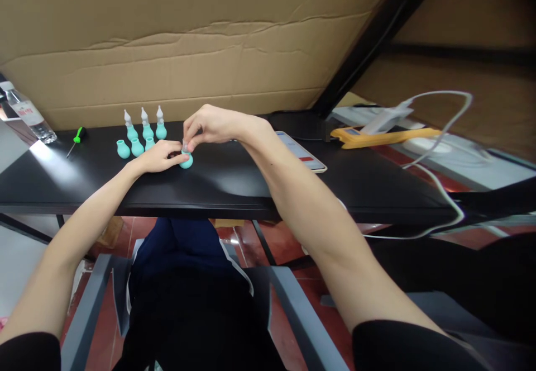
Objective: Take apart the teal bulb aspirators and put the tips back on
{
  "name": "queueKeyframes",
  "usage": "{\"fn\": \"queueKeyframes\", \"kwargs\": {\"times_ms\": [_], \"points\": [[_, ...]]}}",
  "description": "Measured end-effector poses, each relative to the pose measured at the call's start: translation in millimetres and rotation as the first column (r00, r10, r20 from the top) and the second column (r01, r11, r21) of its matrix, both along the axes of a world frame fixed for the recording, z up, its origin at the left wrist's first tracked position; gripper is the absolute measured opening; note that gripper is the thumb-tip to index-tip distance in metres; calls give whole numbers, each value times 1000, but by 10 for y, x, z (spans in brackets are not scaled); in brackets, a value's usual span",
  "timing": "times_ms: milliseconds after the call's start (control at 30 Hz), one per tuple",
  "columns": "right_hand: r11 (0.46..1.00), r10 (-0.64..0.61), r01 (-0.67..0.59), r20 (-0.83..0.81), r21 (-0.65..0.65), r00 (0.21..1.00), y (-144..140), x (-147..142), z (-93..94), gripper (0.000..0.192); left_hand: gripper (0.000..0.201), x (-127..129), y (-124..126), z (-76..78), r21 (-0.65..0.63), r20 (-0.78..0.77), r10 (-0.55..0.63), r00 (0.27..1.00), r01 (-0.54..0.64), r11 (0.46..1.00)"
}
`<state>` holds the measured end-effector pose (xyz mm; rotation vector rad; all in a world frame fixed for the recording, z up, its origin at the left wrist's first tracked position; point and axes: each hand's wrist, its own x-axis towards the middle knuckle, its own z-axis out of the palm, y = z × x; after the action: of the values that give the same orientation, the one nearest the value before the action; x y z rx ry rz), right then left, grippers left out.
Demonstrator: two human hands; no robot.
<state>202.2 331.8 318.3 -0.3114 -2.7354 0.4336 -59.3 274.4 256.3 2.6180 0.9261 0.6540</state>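
Teal bulb [187, 161] upright on counter [234, 184], left hand [161, 156] grip clamped around it; right hand [207, 125] directly above, fingertips pinched on white tip [185, 146]

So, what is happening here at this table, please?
A seated person works at a black table. The left hand steadies a teal bulb on the tabletop, and the right hand pinches the pale tip at its top. Further back, three finished bulbs with tips stand in a row, and three bare teal bulbs stand in front of them. A green screwdriver lies off to the left.
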Motion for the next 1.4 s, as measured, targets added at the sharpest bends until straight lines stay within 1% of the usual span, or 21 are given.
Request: {"fn": "queueKeyframes", "kwargs": {"times_ms": [167,333,433,500,600,700,800,900,1033,1100,1267,1400], "points": [[994,29,-30,12,109,1000,5,-21,-19,29,63,-33,53,-35,29,4,-7,1000,7,1000],[967,-21,15,22,256,1000,-62,-72,-43,23,68,-58,75,-52,72,21,30,999,-31,997],[959,-24,22,4,281,1000,-112,-104,-48,23,70,-65,63,-45,76,15,14,1000,-15,997],[969,13,-11,-4,246,1000,-128,-105,-46,24,71,-70,60,-42,71,11,-3,1000,2,997],[989,36,-31,-27,147,999,-121,-73,-44,24,71,-71,69,-41,76,-3,-9,1000,10,997],[999,-15,17,-52,38,999,-90,-35,-48,25,69,-61,73,-36,87,-22,-3,1000,5,996],[995,-72,70,-36,-71,997,-62,-19,-51,33,65,-43,56,-23,87,-36,-3,999,6,996],[987,-82,79,-13,-139,997,-54,-21,-51,37,62,-30,35,-13,82,-38,-8,999,11,997],[993,-36,30,-47,-115,998,-60,-27,-64,36,59,-29,29,-13,67,-19,-17,1000,18,998],[993,-37,32,-51,-111,998,-55,-25,-78,34,57,-31,31,-13,62,-28,-24,999,26,998],[988,-85,80,-29,-129,996,-33,-24,-101,30,55,-28,40,-19,76,-44,-25,999,29,997],[995,-37,36,-11,-96,999,-32,-40,-80,31,56,-29,47,-36,80,-31,-24,999,26,996]]}}
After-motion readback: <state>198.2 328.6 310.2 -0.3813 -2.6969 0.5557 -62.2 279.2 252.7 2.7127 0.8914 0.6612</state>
